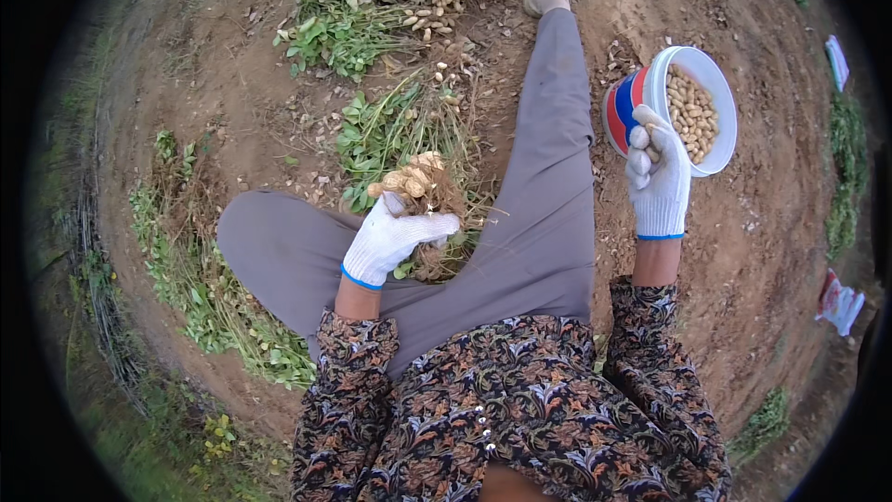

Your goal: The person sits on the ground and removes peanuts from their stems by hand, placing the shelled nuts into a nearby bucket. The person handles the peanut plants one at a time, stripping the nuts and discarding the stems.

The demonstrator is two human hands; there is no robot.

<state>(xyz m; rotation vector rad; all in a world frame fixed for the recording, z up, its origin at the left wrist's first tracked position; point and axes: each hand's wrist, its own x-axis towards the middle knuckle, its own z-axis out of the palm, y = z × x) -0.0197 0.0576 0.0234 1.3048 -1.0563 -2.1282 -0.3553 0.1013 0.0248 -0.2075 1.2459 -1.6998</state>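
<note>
My left hand (401, 233), in a white knitted glove with a blue cuff edge, grips a bunch of peanut plants by the roots, with pale peanut pods (411, 180) clustered above the fingers. Its stems and leaves lie between my legs. My right hand (656, 164), gloved alike, has its fingers curled around a few loose peanuts (651, 152) at the near side of a white plastic bucket (725, 111). The bucket has a red and blue band and leans with its mouth towards me; many picked peanuts (691, 111) show inside it.
Peanut plants with pods (362, 21) lie on the bare soil ahead. Another heap of plants (209, 286) lies left, beside my bent knee. My outstretched leg (550, 153) separates the plants from the bucket. Plastic packets (840, 303) and greenery (847, 174) lie at far right.
</note>
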